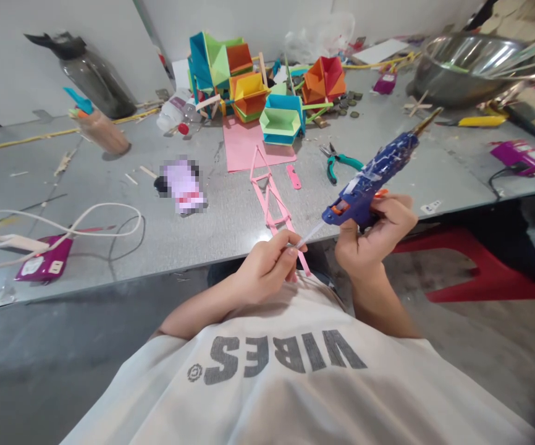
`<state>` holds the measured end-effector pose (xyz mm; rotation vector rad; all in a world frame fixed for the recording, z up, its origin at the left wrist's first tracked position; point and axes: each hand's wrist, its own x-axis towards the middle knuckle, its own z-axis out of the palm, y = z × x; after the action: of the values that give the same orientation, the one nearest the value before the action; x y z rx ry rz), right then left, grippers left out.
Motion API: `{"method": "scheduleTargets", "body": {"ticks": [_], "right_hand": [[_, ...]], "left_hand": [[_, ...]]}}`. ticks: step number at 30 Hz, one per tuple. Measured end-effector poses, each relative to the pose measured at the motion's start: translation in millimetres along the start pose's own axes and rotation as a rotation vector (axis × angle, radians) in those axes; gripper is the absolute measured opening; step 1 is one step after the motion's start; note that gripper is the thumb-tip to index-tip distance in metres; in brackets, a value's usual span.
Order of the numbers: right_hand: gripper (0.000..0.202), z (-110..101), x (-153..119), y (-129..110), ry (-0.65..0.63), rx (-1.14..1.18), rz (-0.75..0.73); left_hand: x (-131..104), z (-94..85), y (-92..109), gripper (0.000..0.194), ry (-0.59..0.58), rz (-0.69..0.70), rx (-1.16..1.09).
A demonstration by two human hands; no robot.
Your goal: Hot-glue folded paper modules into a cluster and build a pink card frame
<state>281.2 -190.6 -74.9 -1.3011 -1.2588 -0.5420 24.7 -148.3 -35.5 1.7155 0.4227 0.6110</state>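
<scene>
My right hand (376, 235) is wrapped round the handle of a blue glue gun (379, 173), its nozzle pointing away and up to the right. White dried glue streaks cover the gun's body. Between thumb and fingers, my left hand (272, 262) pinches a translucent glue stick (311, 235), which runs up to the rear of the gun. Under and beyond my left hand lies a pink stick frame (267, 201) of triangles, its near end reaching past the table edge. A small pink piece (294, 177) lies beside the frame.
Teal-handled pliers (341, 164) lie beyond the gun. Folded paper boxes (242, 86) stand at the back on pink paper (237, 148). A steel bowl (471, 68) is at back right, a dark bottle (94, 77) at back left. A white cable (105, 207) loops at left; a red stool (462, 259) stands right.
</scene>
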Motion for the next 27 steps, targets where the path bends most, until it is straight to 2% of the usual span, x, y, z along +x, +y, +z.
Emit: {"method": "scheduleTargets", "body": {"ticks": [4, 8, 14, 18, 23, 27], "right_hand": [[0.05, 0.1, -1.4, 5.5, 0.003, 0.052, -0.051], [0.052, 5.9, -3.9, 10.9, 0.059, 0.13, -0.128], [0.053, 12.5, -15.6, 14.4, 0.032, 0.161, -0.035], [0.049, 14.7, -17.2, 6.7, 0.029, 0.187, 0.005], [0.039, 16.7, -13.8, -8.5, 0.024, 0.19, -0.045], [0.04, 15.6, -13.0, -3.1, 0.037, 0.135, -0.014]], "left_hand": [[-1.1, 1.8, -0.3, 0.045, 0.035, 0.027, -0.004], [-1.9, 2.2, 2.0, 0.044, 0.062, 0.054, -0.025], [1.8, -7.6, 4.7, 0.033, 0.034, 0.094, 0.05], [6.2, -19.0, 3.2, 0.03, 0.006, 0.153, 0.122], [6.1, -22.4, 1.1, 0.032, -0.059, 0.109, 0.126], [5.4, -25.4, 11.2, 0.032, -0.105, 0.039, 0.168]]}}
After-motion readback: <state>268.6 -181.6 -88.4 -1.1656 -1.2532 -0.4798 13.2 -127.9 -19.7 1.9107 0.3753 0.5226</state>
